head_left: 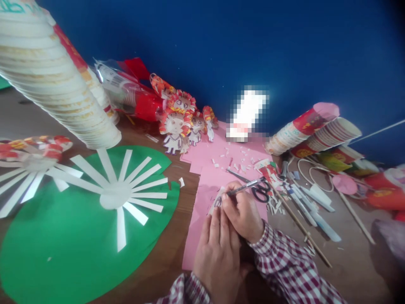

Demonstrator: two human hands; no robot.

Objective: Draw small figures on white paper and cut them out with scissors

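My right hand grips a dark pen, its tip over a small white paper piece with dark lines drawn on it. My left hand lies flat, fingers extended, with its fingertips on the lower part of that piece. Pink paper lies under the piece. Black-handled scissors rest just beyond the pen, partly covered by it. Several cut-out figures with red and orange hair, one of them a white-dressed figure, stand at the far edge of the pink paper.
Green paper at the left carries a white cup cut into spread strips. A tall cup stack leans at the upper left. More cups, paper scraps and a wooden stick lie at the right. A blue wall rises behind.
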